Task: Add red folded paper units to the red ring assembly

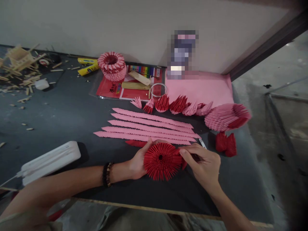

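Observation:
A round, red folded-paper disc [163,168] faces me, its many pointed pleats fanning out from a small dark hole. My left hand [138,164] is closed around its left edge, the thumb on top and the other fingers mostly behind it. At the upper right rim, the thumb and fingertips of my right hand [204,162] pinch a red paper piece [177,151]; I cannot tell whether it is joined to the disc. Just behind the disc lie several long pink folded-paper strips [149,122] and a red paper strip [134,143], partly hidden by my left hand.
Pink and red paper clusters [178,104] form a row behind the strips. A larger pink paper piece [221,117] and two small red ones [225,144] sit right. A ring-shaped paper piece [112,65], glue sticks [88,65], a white glue gun [51,162] and wooden scraps [21,69] are left.

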### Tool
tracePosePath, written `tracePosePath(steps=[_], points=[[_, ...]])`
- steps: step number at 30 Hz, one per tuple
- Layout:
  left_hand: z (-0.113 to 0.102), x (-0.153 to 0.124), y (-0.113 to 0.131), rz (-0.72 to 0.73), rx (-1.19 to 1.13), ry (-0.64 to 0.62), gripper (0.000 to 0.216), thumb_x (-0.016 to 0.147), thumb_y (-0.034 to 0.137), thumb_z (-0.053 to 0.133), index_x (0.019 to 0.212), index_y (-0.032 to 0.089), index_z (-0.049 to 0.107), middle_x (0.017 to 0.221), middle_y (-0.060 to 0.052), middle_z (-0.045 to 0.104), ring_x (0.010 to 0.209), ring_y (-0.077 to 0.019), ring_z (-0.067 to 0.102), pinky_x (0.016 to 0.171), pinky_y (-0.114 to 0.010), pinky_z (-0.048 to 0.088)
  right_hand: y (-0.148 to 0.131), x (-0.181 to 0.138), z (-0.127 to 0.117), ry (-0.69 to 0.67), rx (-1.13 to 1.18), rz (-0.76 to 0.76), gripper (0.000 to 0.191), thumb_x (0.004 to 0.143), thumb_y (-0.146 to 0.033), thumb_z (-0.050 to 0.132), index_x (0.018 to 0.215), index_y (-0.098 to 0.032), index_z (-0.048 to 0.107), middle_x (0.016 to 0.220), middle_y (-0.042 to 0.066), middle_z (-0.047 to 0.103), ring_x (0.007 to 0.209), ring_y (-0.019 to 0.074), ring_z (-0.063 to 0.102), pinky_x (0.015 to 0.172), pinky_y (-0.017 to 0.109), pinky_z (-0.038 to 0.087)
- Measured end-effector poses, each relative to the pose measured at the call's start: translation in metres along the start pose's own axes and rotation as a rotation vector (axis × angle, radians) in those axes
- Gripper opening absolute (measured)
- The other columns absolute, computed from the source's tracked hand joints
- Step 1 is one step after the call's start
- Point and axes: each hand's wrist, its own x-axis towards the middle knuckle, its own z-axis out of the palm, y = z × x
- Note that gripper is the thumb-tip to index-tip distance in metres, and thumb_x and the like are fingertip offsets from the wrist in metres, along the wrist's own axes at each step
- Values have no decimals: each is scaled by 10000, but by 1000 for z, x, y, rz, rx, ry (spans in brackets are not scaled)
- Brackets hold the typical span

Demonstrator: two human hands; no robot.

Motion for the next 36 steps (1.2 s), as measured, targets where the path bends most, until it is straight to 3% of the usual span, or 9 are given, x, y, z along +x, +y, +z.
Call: tracePosePath(steps=[5, 8, 11, 17, 21, 24, 31, 36], points=[[-6, 1, -1, 5, -12, -42, 484, 1021, 539, 510, 1065, 122, 751, 1088, -105, 763, 1126, -241, 690, 1067, -359, 480, 2, 1, -4, 196, 22, 85, 101, 911, -313, 760, 906, -241, 831, 789, 47, 805, 664, 204, 723, 597, 340, 573], [-5, 1, -1, 1, -9, -38, 483, 1022, 533, 509, 1063, 120, 757, 1076, -109, 765, 1114, -242, 697, 1077, -366, 478, 5, 2, -5, 110, 84, 153, 184, 888, -355, 786, 1011, -225, 828, 795, 38, 804, 633, 177, 713, 531, 289, 537], [-1, 0, 0, 6, 3, -13, 482, 1037, 510, 483, 1044, 116, 762, 1059, -108, 768, 1104, -233, 702, 1091, -356, 471, 4, 0, -3, -24, 67, 194, 127, 881, -364, 795, 934, -256, 836, 788, 26, 810, 636, 182, 721, 556, 295, 563], [-1, 0, 1, -16, -20, -4, 537, 1048, 530, 421, 1040, 117, 764, 1048, -116, 768, 1084, -234, 710, 1091, -370, 476, 2, 1, -6, 123, 78, 175, 146, 926, -356, 749, 895, -229, 814, 787, 39, 803, 657, 179, 733, 617, 298, 588], [0, 0, 1, -4, 1, 3, 510, 1036, 533, 465, 1045, 121, 765, 1069, -108, 768, 1123, -234, 694, 1100, -357, 467, 1, 3, -7, 5, 107, 181, 197, 920, -396, 745, 1007, -236, 821, 885, 55, 827, 702, 194, 746, 614, 308, 589], [1, 0, 1, 1, 12, -8, 497, 1021, 538, 507, 1050, 114, 765, 1085, -112, 769, 1150, -242, 684, 1113, -359, 454, 1, 2, -5, -64, 55, 234, 156, 875, -395, 796, 909, -250, 840, 780, 31, 815, 644, 190, 728, 575, 301, 574], [2, -1, 1, 2, 21, -19, 489, 997, 555, 551, 1059, 117, 758, 1087, -114, 768, 1175, -258, 676, 1127, -377, 443, 3, -3, -2, 0, 52, 216, 113, 882, -369, 793, 901, -274, 851, 796, 51, 827, 662, 230, 754, 588, 355, 612], [-2, 0, -1, 5, -4, -39, 497, 1012, 546, 521, 1074, 108, 747, 1091, -117, 762, 1172, -259, 676, 1124, -374, 444, 8, -2, -7, 76, 114, 254, 141, 856, -366, 819, 844, -226, 829, 714, 38, 792, 602, 199, 720, 550, 315, 583]])
